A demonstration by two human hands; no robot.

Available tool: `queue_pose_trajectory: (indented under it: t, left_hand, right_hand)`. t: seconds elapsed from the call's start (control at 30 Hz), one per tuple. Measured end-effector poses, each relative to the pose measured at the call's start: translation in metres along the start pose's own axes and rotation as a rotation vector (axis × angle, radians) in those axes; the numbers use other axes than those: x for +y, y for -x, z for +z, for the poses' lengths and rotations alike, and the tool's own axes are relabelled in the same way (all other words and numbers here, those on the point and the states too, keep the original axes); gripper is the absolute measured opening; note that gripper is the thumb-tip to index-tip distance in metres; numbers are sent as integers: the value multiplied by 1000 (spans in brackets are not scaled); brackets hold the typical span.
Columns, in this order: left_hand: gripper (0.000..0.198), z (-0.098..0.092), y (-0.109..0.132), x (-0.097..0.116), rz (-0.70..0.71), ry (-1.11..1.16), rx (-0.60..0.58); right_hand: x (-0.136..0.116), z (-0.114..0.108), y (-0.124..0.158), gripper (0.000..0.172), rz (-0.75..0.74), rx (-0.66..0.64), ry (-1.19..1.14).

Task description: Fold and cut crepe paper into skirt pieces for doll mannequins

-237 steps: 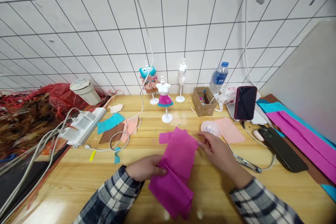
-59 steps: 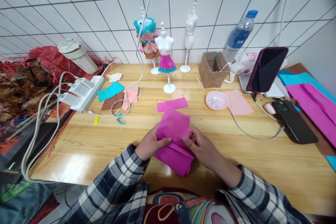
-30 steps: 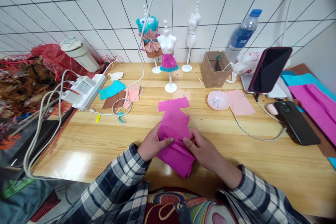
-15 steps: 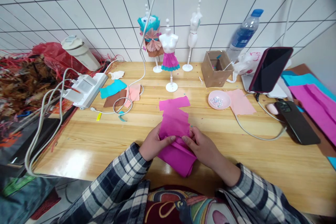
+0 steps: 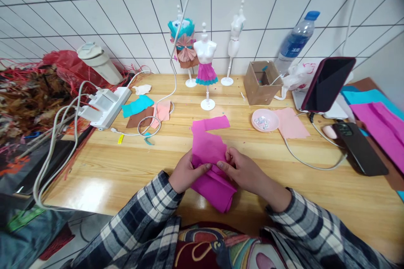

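1. Pinching the magenta sheet [image 5: 208, 148] seems to be the present step: the left hand [image 5: 187, 174] and the right hand [image 5: 248, 173] each hold one side.
2. The sheet is between them, before the skirted mannequin [image 5: 205, 52]; its underside is hidden, so I cannot tell folding from gathering.
3. Next move calls, I think, for light, even pressure.

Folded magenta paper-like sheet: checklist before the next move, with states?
1. Left hand gripping the folded magenta paper-like sheet: ok, thumb on top.
2. Right hand on the sheet's opposite edge: ok, thumb on top.
3. Sheet flat: not ok, folded near the thumbs.
4. Narrow magenta strip separate from the sheet: cannot tell, they meet in view.
5. Round pale-pink bowl clear of both hands: ok.
6. White mannequin with magenta-and-teal skirt upright: ok.
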State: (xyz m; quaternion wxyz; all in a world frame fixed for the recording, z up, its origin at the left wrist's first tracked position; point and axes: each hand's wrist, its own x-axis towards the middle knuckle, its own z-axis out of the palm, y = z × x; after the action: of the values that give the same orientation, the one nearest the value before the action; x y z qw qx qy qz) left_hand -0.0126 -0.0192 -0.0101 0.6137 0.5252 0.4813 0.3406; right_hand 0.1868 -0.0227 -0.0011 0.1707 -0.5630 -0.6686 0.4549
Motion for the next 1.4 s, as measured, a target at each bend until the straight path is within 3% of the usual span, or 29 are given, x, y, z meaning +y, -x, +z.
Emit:
queue_pose_trajectory:
  t: [0.47, 0.63, 0.87, 1.03, 1.2, 1.4]
  left_hand:
    - [50, -2, -1, -3, 34, -14, 20]
    - [36, -2, -2, -4, 53, 12, 43]
    - [34, -2, -2, -13, 58, 29, 12]
    - [33, -1, -2, -10, 32, 45, 129]
    - [43, -2, -4, -8, 83, 43, 39]
    - [47, -2, -3, -8, 139, -29, -12]
  right_hand:
    - [1, -1, -5, 30, -4, -5, 51]
    - [2, -3, -3, 30, -47, -25, 45]
    - [-5, -5, -7, 35, -44, -55, 98]
    - [-5, -30, 3, 28, 13, -93, 126]
    - [-12, -54, 16, 32, -56, -197, 108]
    - [-14, -27, 0, 33, -67, -46, 425]
